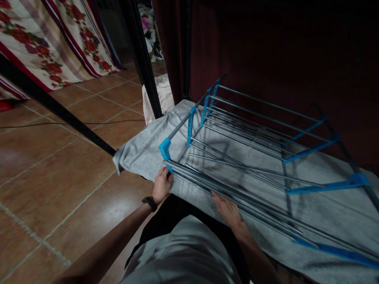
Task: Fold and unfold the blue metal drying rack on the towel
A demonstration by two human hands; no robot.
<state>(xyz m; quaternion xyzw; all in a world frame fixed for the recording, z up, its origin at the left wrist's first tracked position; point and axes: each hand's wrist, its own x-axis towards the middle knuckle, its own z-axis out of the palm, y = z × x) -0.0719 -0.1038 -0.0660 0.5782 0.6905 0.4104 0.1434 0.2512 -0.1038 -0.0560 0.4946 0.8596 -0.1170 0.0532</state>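
Two bare hands work at the near edge of a drying-rack-like frame of grey metal tubes and blue plastic brackets, which is set on a rumpled grey cloth. The left hand, wearing a dark wristwatch, has its fingers at the near-left rod ends, just below a blue plastic corner connector. The right hand touches the near side of a bundle of long grey metal rods. Whether either grip is clenched or merely resting cannot be told.

Obstructions: the bundle lies across the near side; thinner loose rods cross the frame's interior. A dark maroon curtain bounds the far side. A black upright post stands beyond the cloth's left end; a black cable crosses the brown tiled floor.
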